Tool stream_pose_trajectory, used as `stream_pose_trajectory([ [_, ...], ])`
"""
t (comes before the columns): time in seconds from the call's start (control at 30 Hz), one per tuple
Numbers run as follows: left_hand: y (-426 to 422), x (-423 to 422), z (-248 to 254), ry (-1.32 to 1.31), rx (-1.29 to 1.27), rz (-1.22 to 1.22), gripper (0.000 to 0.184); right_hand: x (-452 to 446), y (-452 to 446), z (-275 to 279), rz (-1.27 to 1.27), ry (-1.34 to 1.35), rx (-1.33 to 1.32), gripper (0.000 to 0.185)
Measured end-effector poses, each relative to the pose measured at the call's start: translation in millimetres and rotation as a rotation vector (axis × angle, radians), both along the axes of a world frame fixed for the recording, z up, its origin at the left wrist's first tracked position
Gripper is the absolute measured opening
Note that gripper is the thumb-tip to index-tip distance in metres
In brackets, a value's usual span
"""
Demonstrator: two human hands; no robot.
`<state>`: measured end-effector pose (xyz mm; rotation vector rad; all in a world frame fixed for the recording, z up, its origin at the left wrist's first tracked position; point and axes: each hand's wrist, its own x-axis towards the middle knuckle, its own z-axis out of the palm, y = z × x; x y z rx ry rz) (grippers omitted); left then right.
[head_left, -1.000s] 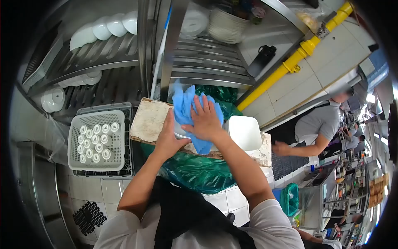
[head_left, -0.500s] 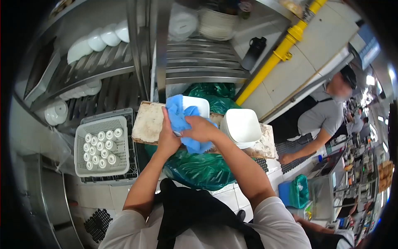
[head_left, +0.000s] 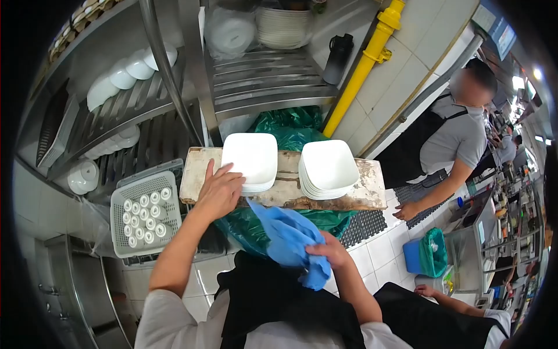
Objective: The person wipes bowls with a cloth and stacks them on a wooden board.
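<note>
My left hand (head_left: 220, 191) lies against the left side of a stack of white square bowls (head_left: 250, 160), its fingers stretched out with the tips at the bowl rims. Low in front of my apron, my right hand (head_left: 331, 250) grips a blue cloth (head_left: 288, 232), which hangs loosely toward the stack. A second stack of white square bowls (head_left: 330, 166) stands to the right. Both stacks rest on a worn, pale wooden board (head_left: 197, 171).
Left of the board is a grey basket (head_left: 116, 215) of white rolled items. Metal shelves (head_left: 261, 81) with dishes rise behind, beside a yellow pipe (head_left: 361, 72). Green plastic bags (head_left: 290, 125) show around the board. A co-worker (head_left: 442, 136) stands at right; another person (head_left: 436, 320) is lower right.
Both hands were together at the blue cloth over the left stack. My left hand has let go and touches the stack; my right hand has drawn the cloth down and right.
</note>
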<state>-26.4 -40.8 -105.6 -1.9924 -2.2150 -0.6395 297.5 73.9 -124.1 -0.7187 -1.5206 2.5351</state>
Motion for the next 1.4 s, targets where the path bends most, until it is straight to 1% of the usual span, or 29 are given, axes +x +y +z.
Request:
stream_pose_trajectory([
  [0.03,0.7,-1.5,2.5,-0.002,-0.004,0.006,0.030,19.1,-5.4,-6.0,-0.061,-0.060,-0.040,0.052],
  [0.07,1.4,-3.4,5.2,0.030,-0.057,-0.031,0.028,32.5,-12.6,-8.2,-0.059,-0.060,-0.042,0.052],
  [0.13,6.8,-2.1,19.2,0.136,-0.142,-0.110,0.020,54.4,-25.9,-8.7,-0.282,0.003,-0.220,0.053],
  [0.17,9.9,0.0,21.1,0.142,-0.146,-0.124,0.020,62.2,-28.6,-11.7,-0.296,0.009,-0.225,0.053],
  [0.23,14.9,3.9,23.4,0.179,-0.309,-0.094,0.019,73.3,-33.2,-14.2,-0.363,0.000,-0.273,0.054],
  [0.33,13.9,3.4,28.5,0.184,-0.200,-0.167,0.016,79.0,-37.1,-6.7,-0.384,0.002,-0.260,0.052],
  [0.37,13.4,5.6,31.3,0.194,-0.200,-0.185,0.016,81.1,-37.7,-7.4,-0.401,0.012,-0.264,0.052],
  [0.43,12.9,10.9,43.1,0.094,-0.149,-0.174,0.024,84.7,-37.2,-8.2,-0.371,-0.001,-0.277,0.052],
  [0.47,16.4,10.6,44.1,0.100,-0.145,-0.181,0.024,85.5,-37.3,-7.4,-0.378,0.005,-0.274,0.052],
  [0.53,20.0,9.7,44.2,-0.040,-0.117,-0.137,0.034,86.5,-40.2,-4.5,-0.405,0.039,-0.266,0.052],
  [0.57,21.9,8.2,45.3,-0.039,-0.111,-0.134,0.034,86.3,-39.2,-3.2,-0.402,0.040,-0.260,0.052],
  [0.63,26.4,2.7,49.0,0.016,-0.305,-0.186,0.037,84.3,-37.0,-1.8,-0.390,0.073,-0.214,0.051],
  [0.67,27.1,1.9,49.6,0.015,-0.301,-0.181,0.037,83.9,-36.0,-3.1,-0.385,0.072,-0.211,0.051],
  [0.73,29.1,2.1,49.9,-0.010,-0.370,-0.196,0.033,83.0,-32.8,-4.6,-0.337,0.072,-0.100,0.050],
  [0.77,28.4,1.7,50.3,-0.012,-0.362,-0.195,0.033,82.4,-32.0,-2.9,-0.336,0.071,-0.093,0.050],
  [0.83,24.4,1.2,51.8,-0.271,-0.343,-0.154,0.026,76.0,-33.1,4.6,-0.335,0.095,0.026,0.047],
  [0.87,21.5,3.8,52.6,-0.274,-0.337,-0.156,0.026,72.4,-33.9,8.3,-0.337,0.103,0.050,0.045],
  [0.93,14.8,15.4,53.9,-0.796,-0.116,-0.134,0.026,63.4,-38.3,19.6,-0.366,0.110,0.096,0.044],
  [0.97,10.7,22.1,55.0,-0.806,-0.108,-0.130,0.026,58.7,-41.9,26.5,-0.392,0.118,0.134,0.044],
  [1.03,3.6,38.0,56.0,-1.212,-0.056,-0.058,0.025,41.1,-43.9,41.0,-0.371,0.117,0.194,0.045],
  [1.07,2.4,49.5,52.5,-1.285,0.032,-0.074,0.024,30.1,-45.3,44.2,-0.351,0.131,0.280,0.047],
  [1.1,2.7,63.4,52.1,-1.296,0.043,-0.070,0.024,17.9,-46.8,48.1,-0.331,0.143,0.365,0.049],
  [1.17,3.5,92.6,51.6,-1.421,0.195,-0.090,0.024,-17.0,-45.5,62.6,-0.262,0.173,0.746,0.055],
  [1.23,-2.4,115.2,32.8,-1.207,0.371,-0.282,0.023,-52.3,-37.9,75.7,-0.212,0.190,1.378,0.057],
  [1.27,-4.4,129.7,34.0,-1.311,0.509,-0.154,0.021,-65.2,-33.9,80.4,-0.200,0.189,1.383,0.057],
  [1.3,-8.5,125.1,34.9,-1.315,0.520,-0.145,0.021,-77.0,-31.0,84.0,-0.393,0.257,1.288,0.058],
  [1.33,-14.5,117.0,35.0,-1.257,0.355,-0.268,0.019,-86.5,-27.4,87.1,-0.580,0.322,1.180,0.059],
  [1.37,-20.9,110.1,36.8,-1.193,0.189,-0.386,0.016,-91.4,-21.3,89.2,-0.564,0.322,1.178,0.059],
  [1.4,-27.2,103.9,48.2,-1.172,0.119,-0.384,0.012,-92.9,-12.1,90.3,-0.526,0.255,0.976,0.058],
])
